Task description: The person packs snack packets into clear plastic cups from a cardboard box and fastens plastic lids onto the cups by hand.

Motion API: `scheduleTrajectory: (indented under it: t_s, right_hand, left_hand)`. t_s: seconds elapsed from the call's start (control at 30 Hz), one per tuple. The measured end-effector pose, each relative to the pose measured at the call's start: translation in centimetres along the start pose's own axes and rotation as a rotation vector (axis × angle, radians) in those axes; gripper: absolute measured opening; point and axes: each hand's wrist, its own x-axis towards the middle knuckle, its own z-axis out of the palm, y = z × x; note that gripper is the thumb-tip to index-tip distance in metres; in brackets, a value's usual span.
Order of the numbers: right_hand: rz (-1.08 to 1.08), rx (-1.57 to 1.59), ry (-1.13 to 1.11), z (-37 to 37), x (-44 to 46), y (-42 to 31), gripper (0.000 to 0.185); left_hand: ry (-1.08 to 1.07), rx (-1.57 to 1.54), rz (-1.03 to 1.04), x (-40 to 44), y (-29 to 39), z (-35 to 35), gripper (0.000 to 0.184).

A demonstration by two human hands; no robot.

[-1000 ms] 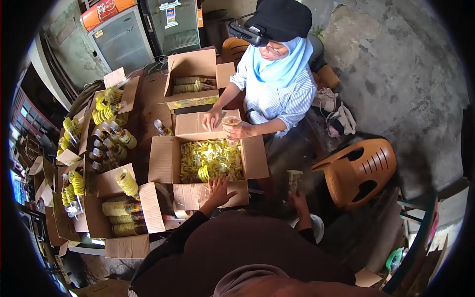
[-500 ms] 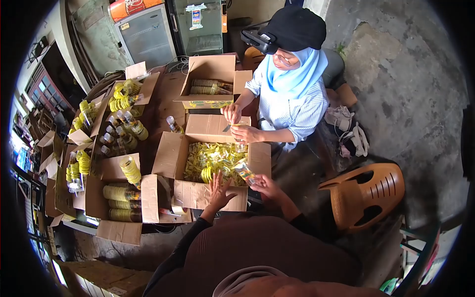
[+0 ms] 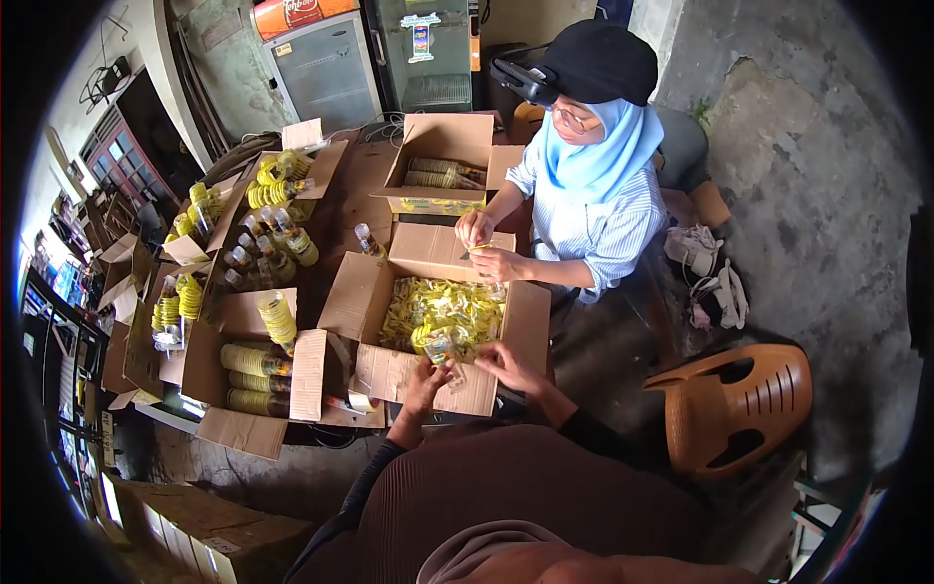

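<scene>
My left hand is closed on a clear plastic cup with coloured print, held tilted over the near side of a cardboard box. To its right, my right hand is above the box's near right corner, apart from the cup, fingers loosely bent and apart, with nothing visible in them. The open box is filled with small yellow packets. Among them, next to the held cup, lies a short stack of yellow rims, partly hidden.
Across the box, a co-worker handles a small item with both hands. Boxes with stacked yellow-rimmed cups stand left; another box is behind. Several upright filled cups stand on the table. A brown plastic chair is at right.
The printed cup has passed from my right hand to my left, which was spread flat over the flap. My right hand has let go and is now apart from the cup.
</scene>
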Motion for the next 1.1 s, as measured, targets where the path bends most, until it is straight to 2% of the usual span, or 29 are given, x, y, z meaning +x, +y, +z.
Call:
scheduleTrajectory:
  t_s: [0.03, 0.07, 0.13, 0.2, 0.27, 0.3, 0.33, 0.4, 0.43, 0.5, 0.53, 0.57, 0.63, 0.67, 0.73, 0.93, 1.1]
  right_hand:
    - [0.1, -0.083, 0.083, -0.9, 0.4, -0.9, 0.061]
    - [0.098, -0.083, 0.084, -0.5, 0.7, 0.1, 0.061]
    - [0.07, -0.494, 0.393, 0.3, 1.6, 3.7, 0.069]
    - [0.342, -0.452, 0.347, 1.0, 2.2, 3.9, 0.084]
    - [0.305, -0.462, 0.405, 3.4, 2.7, 7.5, 0.09]
    - [0.345, -0.4, 0.354, 3.6, 2.8, 7.1, 0.095]
    - [0.323, -0.48, 0.392, 4.2, 2.8, 6.9, 0.09]
    - [0.449, -0.506, 0.466, 5.0, 2.9, 6.0, 0.08]
    - [0.475, -0.508, 0.457, 5.4, 2.8, 6.6, 0.08]
    - [0.461, -0.526, 0.444, 5.3, 2.7, 7.4, 0.067]
    - [0.44, -0.586, 0.192, 4.3, 2.6, 6.3, 0.063]
    - [0.39, -0.464, 0.443, 5.7, 2.9, 8.5, 0.063]
    - [0.325, -0.757, 0.327, 6.9, 2.8, 9.9, 0.052]
    - [0.346, -0.747, 0.313, 6.5, 2.8, 8.4, 0.052]
    - [0.727, -0.171, 0.422, 4.2, 3.5, 2.3, 0.037]
    - [0.749, -0.414, 0.313, 4.3, 3.0, 3.0, 0.031]
    - [0.754, -0.506, 0.338, 4.7, 3.0, 2.9, 0.03]
  left_hand:
    - [0.02, 0.037, 0.003, -0.2, 0.1, -0.5, 0.047]
    - [0.039, 0.074, 0.007, -0.3, 0.2, -1.1, 0.048]
    - [0.077, 0.109, 0.017, -0.2, -0.8, -2.4, 0.046]
    - [0.085, 0.109, 0.017, -0.7, -0.3, -2.4, 0.043]
    - [0.094, 0.112, 0.015, -0.8, -0.3, -2.4, 0.039]
    - [0.1, 0.135, 0.023, -0.8, -0.5, -2.6, 0.038]
    - [0.107, 0.158, 0.03, -0.9, -0.5, -2.6, 0.036]
    - [0.065, 0.209, 0.057, -1.1, -0.3, -2.8, 0.036]
    - [0.039, 0.173, 0.07, -1.2, -0.2, -2.9, 0.037]
    - [0.025, 0.144, 0.057, -1.6, 0.2, -2.9, 0.038]
    - [0.016, 0.198, 0.042, -2.0, 1.1, -3.1, 0.037]
    - [0.0, 0.203, 0.029, -1.9, 1.6, -3.1, 0.037]
    - [-0.017, 0.229, 0.001, -2.2, 2.4, -3.5, 0.037]
    - [-0.019, 0.248, -0.01, -2.2, 2.8, -3.6, 0.038]
    - [-0.028, 0.26, -0.013, -1.6, 2.5, -4.6, 0.041]
    - [-0.088, 0.327, -0.035, -0.5, 3.5, -7.0, 0.047]
    - [-0.122, 0.362, -0.03, 0.1, 4.9, -7.6, 0.049]
